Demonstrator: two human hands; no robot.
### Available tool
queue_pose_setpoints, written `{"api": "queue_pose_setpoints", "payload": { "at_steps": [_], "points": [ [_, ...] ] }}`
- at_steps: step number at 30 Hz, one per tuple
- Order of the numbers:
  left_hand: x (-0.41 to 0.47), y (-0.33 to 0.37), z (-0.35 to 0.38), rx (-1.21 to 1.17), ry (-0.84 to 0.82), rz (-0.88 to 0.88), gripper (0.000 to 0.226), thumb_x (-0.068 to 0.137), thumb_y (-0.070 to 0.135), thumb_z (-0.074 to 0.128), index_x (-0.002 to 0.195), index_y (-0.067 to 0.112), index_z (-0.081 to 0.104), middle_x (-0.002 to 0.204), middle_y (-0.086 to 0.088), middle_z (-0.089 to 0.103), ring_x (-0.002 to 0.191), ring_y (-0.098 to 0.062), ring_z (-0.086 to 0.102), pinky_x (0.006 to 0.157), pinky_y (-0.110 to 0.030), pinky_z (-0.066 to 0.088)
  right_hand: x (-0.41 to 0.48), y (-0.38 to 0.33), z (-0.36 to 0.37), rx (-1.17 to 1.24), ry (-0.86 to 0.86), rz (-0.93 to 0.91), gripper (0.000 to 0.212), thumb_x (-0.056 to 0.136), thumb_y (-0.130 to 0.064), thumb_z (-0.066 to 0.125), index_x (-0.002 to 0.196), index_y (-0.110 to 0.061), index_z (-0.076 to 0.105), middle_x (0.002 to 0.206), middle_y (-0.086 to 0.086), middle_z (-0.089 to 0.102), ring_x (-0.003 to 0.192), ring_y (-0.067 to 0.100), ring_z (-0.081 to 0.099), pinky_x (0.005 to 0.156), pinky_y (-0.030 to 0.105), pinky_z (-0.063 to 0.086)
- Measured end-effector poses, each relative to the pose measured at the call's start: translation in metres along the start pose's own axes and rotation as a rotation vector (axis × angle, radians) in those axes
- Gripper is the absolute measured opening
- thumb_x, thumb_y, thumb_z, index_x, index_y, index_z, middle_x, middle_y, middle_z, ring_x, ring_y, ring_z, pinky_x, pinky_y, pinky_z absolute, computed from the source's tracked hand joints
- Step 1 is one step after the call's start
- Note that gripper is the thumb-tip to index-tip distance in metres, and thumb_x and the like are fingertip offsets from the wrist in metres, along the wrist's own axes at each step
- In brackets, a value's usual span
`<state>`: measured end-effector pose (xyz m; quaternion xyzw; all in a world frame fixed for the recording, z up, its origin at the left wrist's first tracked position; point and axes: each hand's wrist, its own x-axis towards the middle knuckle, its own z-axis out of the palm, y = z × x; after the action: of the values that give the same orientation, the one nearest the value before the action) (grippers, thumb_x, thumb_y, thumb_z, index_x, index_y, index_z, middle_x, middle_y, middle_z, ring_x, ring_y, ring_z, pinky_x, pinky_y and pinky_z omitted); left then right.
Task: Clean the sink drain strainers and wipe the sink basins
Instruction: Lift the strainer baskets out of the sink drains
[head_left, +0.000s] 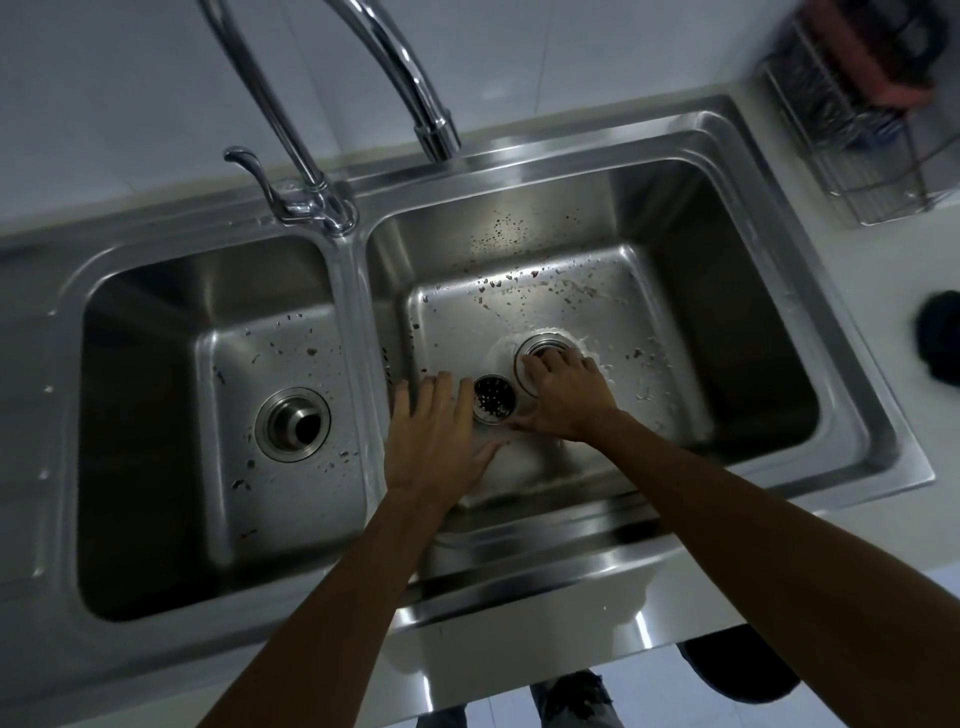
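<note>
In the right basin (675, 291) a removed metal strainer basket (494, 399) stands upright between my hands, with dark bits inside it. My left hand (436, 436) lies flat, fingers straight, pressing on a white cloth (519, 460) spread over the basin floor. My right hand (563, 395) sits over the open right drain (543, 347). Its fingers are bent at the drain rim and bunch the white cloth that shows around the drain. The left basin (156, 364) has its strainer (292, 423) seated in the drain. Dark specks dot both basin floors.
A chrome faucet (405, 78) arches over the divider, with its lever (254, 171) at the back. A wire rack (862, 135) stands on the counter at the back right. A dark object (940, 343) lies at the right edge.
</note>
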<state>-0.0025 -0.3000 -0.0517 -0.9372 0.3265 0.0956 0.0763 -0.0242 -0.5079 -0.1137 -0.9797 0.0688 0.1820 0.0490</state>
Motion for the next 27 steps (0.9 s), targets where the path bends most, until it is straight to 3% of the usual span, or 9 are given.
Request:
{"api": "queue_pose_setpoints", "payload": {
  "at_steps": [7,11,14,17,21,27],
  "points": [
    [0.023,0.036,0.008,-0.123,-0.009,0.035,0.085,0.09,0.076,0.048,0.15,0.017,0.037,0.154,-0.012,0.041,0.141,-0.031,0.04,0.12,-0.055,0.025,0.002,0.047,0.006,-0.071,-0.051,0.035,0.101,0.063,-0.088,0.06,0.142,-0.028,0.043,0.153,0.017,0.031,0.137,0.039,0.031,0.109,0.052,0.033],
    [0.047,0.061,0.024,-0.127,-0.059,0.026,0.093,0.089,0.078,0.05,0.156,0.016,0.031,0.164,-0.017,0.031,0.149,-0.035,0.032,0.122,-0.058,0.021,0.012,0.061,0.016,-0.135,-0.111,0.001,0.077,0.076,-0.078,0.059,0.139,-0.035,0.05,0.163,0.024,0.004,0.149,0.049,0.005,0.118,0.06,0.02],
    [0.061,0.068,0.037,-0.13,-0.061,0.011,0.096,0.087,0.076,0.055,0.157,0.015,0.03,0.165,-0.017,0.029,0.15,-0.036,0.03,0.122,-0.057,0.021,0.018,0.065,0.024,-0.156,-0.149,-0.017,0.063,0.081,-0.073,0.059,0.131,-0.034,0.058,0.164,0.023,-0.002,0.149,0.051,0.0,0.118,0.063,0.018],
    [0.068,0.072,0.045,-0.122,-0.073,0.015,0.095,0.088,0.075,0.054,0.158,0.016,0.028,0.165,-0.017,0.027,0.151,-0.035,0.028,0.124,-0.057,0.019,0.022,0.064,0.024,-0.104,-0.146,-0.024,0.057,0.082,-0.065,0.065,0.127,-0.029,0.061,0.164,0.023,0.009,0.149,0.05,0.006,0.119,0.062,0.019],
    [0.079,0.078,0.043,-0.129,-0.05,0.014,0.091,0.089,0.07,0.057,0.156,0.014,0.03,0.162,-0.016,0.033,0.148,-0.033,0.033,0.123,-0.056,0.021,0.024,0.068,0.015,-0.059,-0.041,-0.067,0.042,0.087,-0.047,0.067,0.123,-0.024,0.068,0.15,0.012,0.042,0.14,0.038,0.032,0.113,0.05,0.031],
    [0.088,0.089,0.034,-0.135,-0.042,0.05,0.089,0.087,0.063,0.066,0.154,0.013,0.034,0.157,-0.011,0.043,0.144,-0.029,0.04,0.122,-0.057,0.015,0.003,0.078,0.002,0.008,-0.002,-0.081,0.048,0.085,-0.055,0.065,0.118,-0.021,0.072,0.14,0.007,0.052,0.129,0.033,0.042,0.106,0.046,0.035]
  ]
}}
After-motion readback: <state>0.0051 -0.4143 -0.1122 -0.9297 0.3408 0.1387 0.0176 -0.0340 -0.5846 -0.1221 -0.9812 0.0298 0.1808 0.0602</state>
